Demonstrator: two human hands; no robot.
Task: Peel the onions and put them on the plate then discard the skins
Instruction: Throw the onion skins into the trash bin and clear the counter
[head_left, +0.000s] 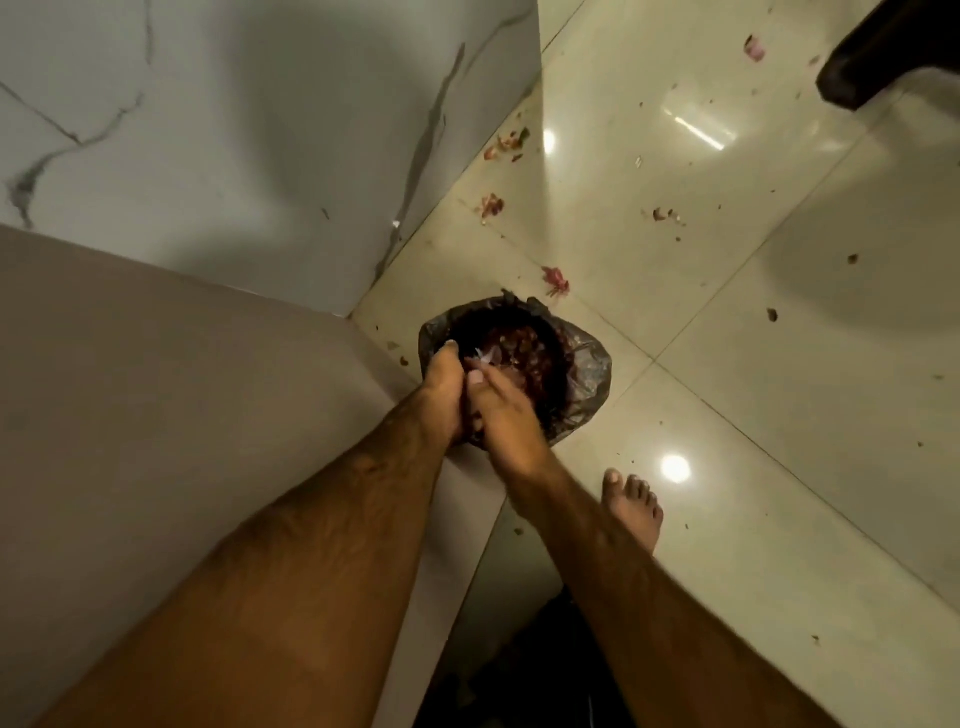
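1. Plainly, the onion skins (485, 358) are at the bin (589, 371). A pale clump sits between the two hands right over its mouth, and a reddish-brown heap lies inside. Loose scraps (556, 278) are strewn on the floor (727, 364) beyond it. No onions or plate are in view.
2. The left hand (444, 392) has its fingers curled round the clump, cupping it. The right hand (508, 415) lies against it with fingers straight, touching the skins and gripping nothing of its own.
3. Handling, as I judge it: the skins are papery, nearly weightless and brittle, so they will crumble, cling to damp palms and drift rather than drop. They are best gathered in a loose cupped handful low over the opening, then wiped off the palm with the flat of the other hand. The scraps on the floor will want pinching up by an edge or sweeping together.
4. Materials: the bin is small and round, lined with a thin, crinkled dark plastic bag folded over the rim. The floor is glossy cream tile with thin grout lines and bright lamp reflections. A white marble-look wall (260, 130) with grey veins rises behind, and a smooth matt beige surface (156, 389) fills the left. A bare foot (631, 506) stands near the bin, and a dark furniture leg (883, 57) shows at the top right
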